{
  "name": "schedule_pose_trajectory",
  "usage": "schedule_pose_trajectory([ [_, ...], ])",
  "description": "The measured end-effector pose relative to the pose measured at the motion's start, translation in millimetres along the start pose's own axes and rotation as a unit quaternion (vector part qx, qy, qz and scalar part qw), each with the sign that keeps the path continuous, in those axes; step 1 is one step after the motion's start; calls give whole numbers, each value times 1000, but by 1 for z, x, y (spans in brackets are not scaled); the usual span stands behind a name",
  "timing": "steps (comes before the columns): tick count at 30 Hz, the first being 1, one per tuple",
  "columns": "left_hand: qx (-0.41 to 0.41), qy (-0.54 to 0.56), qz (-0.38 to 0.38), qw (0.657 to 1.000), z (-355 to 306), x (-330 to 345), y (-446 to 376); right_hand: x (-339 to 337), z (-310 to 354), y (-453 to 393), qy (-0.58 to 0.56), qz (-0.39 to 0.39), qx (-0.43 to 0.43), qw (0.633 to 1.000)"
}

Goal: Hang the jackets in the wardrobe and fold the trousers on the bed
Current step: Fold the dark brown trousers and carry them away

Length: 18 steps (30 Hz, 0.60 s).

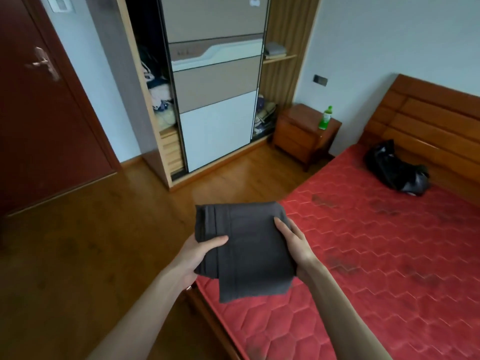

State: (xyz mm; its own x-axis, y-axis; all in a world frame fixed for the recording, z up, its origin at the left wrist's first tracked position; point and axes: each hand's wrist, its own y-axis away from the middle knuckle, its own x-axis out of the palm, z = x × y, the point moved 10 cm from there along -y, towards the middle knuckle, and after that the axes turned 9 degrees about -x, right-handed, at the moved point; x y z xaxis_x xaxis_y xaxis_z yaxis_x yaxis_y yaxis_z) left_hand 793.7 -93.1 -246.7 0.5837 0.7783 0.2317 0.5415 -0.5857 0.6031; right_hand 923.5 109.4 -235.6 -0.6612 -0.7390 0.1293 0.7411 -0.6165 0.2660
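The person holds a folded pair of dark grey trousers (pixel 244 245) in both hands, lifted over the near left corner of the bed (pixel 376 255), partly above its wooden edge and partly above the floor. The left hand (pixel 200 255) grips the left side of the bundle, thumb lying across the top and fingers hidden underneath. The right hand (pixel 293 245) holds the right side the same way, thumb on top pointing toward the far edge, fingers out of sight below.

The trousers look soft and light, a thick matte cloth that will not slide readily through the fingers. They are folded into a rough square of several layers, and one layer hangs loose at the near edge, so the stack seems likely to slump or open if held by one corner. Support from beneath on two opposite sides, as now, looks the safest hold; setting it down flat should keep the fold.

A black jacket (pixel 397 170) lies crumpled at the far end of the bed near the headboard, well apart from the hands. The wardrobe (pixel 215 87) stands at the far wall, its left side open.
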Motion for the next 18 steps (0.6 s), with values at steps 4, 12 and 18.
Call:
schedule_pose_trajectory([
  [4,2,19,-10,1000,-36,-56,-5,63,10,-29,-1,5,-7,1000],
  [12,-1,28,-15,999,-104,-129,-56,146,37,-104,11,21,-20,1000],
  [18,7,3,-26,1000,-176,-162,-112,186,51,-186,4,7,-29,1000],
])
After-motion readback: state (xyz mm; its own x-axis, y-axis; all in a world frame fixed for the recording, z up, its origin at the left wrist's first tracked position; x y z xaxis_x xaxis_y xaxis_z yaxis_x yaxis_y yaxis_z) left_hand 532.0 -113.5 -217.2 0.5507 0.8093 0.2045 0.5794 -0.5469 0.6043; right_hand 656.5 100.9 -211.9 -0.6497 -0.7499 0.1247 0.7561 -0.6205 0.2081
